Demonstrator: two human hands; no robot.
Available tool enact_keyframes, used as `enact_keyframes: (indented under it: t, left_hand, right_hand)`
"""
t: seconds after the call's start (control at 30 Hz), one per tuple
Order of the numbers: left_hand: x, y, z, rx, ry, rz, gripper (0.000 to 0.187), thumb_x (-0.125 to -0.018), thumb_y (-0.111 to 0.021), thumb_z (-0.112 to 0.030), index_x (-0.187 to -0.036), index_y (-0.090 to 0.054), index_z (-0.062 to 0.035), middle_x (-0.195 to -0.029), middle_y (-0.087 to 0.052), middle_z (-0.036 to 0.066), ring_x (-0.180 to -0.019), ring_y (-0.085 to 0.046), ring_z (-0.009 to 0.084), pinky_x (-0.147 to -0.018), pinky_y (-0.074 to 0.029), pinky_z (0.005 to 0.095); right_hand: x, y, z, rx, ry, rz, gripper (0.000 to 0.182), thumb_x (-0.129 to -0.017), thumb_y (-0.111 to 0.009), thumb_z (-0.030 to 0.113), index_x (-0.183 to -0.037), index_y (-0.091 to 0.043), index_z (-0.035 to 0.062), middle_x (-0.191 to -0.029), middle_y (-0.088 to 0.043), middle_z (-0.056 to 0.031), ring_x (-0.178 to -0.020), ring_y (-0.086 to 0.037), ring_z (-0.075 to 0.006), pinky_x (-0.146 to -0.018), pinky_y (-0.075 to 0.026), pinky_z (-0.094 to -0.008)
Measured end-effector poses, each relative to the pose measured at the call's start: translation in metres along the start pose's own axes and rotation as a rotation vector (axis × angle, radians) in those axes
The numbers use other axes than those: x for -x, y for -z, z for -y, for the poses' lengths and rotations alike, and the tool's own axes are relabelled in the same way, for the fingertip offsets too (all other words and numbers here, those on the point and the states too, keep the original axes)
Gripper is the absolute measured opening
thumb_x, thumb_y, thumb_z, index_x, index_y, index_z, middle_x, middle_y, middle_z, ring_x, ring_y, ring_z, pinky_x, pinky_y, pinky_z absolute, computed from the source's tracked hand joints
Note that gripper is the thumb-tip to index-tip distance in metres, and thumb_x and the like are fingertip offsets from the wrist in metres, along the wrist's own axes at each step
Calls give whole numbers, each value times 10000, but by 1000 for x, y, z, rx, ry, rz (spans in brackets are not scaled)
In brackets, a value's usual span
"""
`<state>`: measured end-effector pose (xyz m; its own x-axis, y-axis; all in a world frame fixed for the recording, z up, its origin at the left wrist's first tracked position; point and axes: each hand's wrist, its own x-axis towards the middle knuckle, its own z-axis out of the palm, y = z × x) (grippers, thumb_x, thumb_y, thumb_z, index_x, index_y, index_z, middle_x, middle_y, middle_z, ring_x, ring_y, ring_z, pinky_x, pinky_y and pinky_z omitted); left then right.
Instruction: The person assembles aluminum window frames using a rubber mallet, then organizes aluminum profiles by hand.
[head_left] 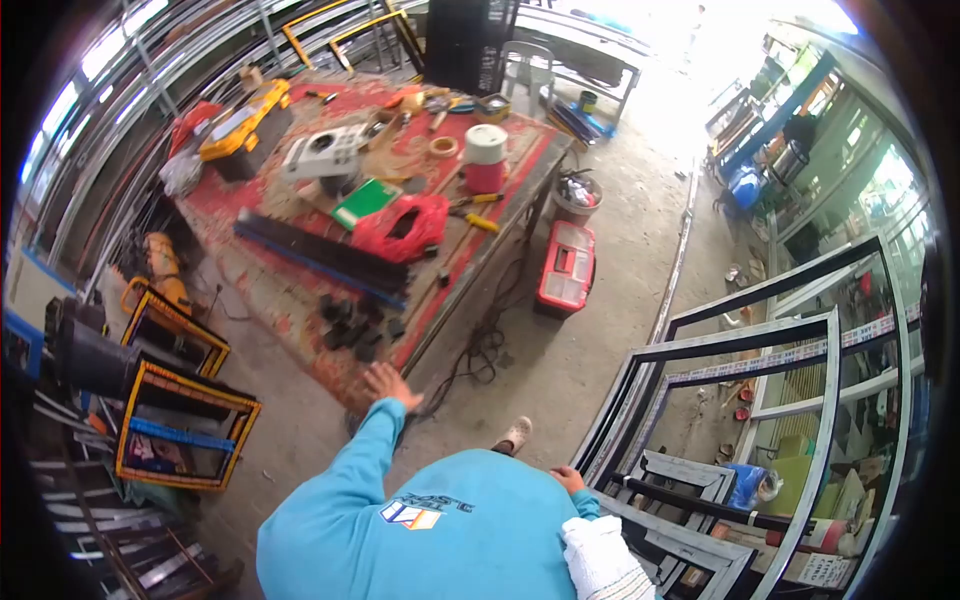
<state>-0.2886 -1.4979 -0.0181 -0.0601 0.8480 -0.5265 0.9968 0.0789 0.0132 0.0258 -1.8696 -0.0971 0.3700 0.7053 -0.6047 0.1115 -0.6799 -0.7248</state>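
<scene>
Clock positions refer to the wearer, with 12 o'clock straight ahead. A white towel (603,560) lies over the right arm at 3 o'clock, presumably kept there for wiping. The right hand (569,480), at 1 o'clock, hangs low beside the torso, partly covered by the sleeve; whether it grips anything cannot be told. Nearest to it, at 2 o'clock, dark-edged frames (740,335) stand tilted one behind another, probably to save floor space. A shoe (517,434) shows at 12 o'clock.

The left hand (393,387), at 11 o'clock, is released: fingers spread, nothing held. It is at the near corner of the worktable (290,310); contact with the surface cannot be confirmed. Just beyond it lie loose black pieces (352,328), close to the edge and apparently within easy reach. Orange-edged frames (185,430) stand at 10 o'clock, clear of the table.

Farther along the table, long dark strips (320,258) lie side by side, seemingly to keep them flat. Beyond them are a red bag (402,230) and a white-topped container (484,165). On the floor between 12 and 1 o'clock, a red toolbox (566,265) sits beside the table, with a bucket (577,205) behind it
</scene>
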Motion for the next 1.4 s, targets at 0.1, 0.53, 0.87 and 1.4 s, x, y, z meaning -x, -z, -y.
enact_keyframes:
  t: [0.1,0.53,0.87,1.4]
  left_hand:
    - [-8,-14,-3,-73,90,-12,1358,-607,-814,-549,-1496,80,-43,-1558,152,190,-1416,170,428,-1122,-53,610]
    - [-27,15,-69,-449,362,408,1338,-621,-592,-824,-1471,-63,64,-1559,-70,212,-1435,-28,387,-1143,-153,532]
    - [-34,18,-247,525,304,1186,1261,-665,-510,-846,-1453,-159,73,-1531,-177,218,-1410,-156,367,-1136,-202,490]
    - [-160,54,-613,1070,347,1587,1137,-699,-282,-916,-1274,-477,46,-1136,-619,199,-921,-625,291,-797,-469,418]
  right_hand:
    - [-4,48,-10,-26,-252,-60,315,-838,-662,248,-1026,-669,-4,-841,-685,-110,-671,-668,-203,-540,-521,-337]
    - [-128,192,-82,-557,-634,-276,232,-828,-643,155,-1009,-642,10,-756,-660,-93,-552,-613,-197,-446,-468,-326]
    - [-266,368,62,-528,-437,-158,265,-870,-636,180,-1072,-627,8,-821,-661,-75,-639,-615,-157,-512,-493,-295]
    - [-419,558,50,2,-327,16,226,-859,-630,167,-1001,-620,-8,-785,-651,-136,-622,-626,-226,-517,-497,-361]
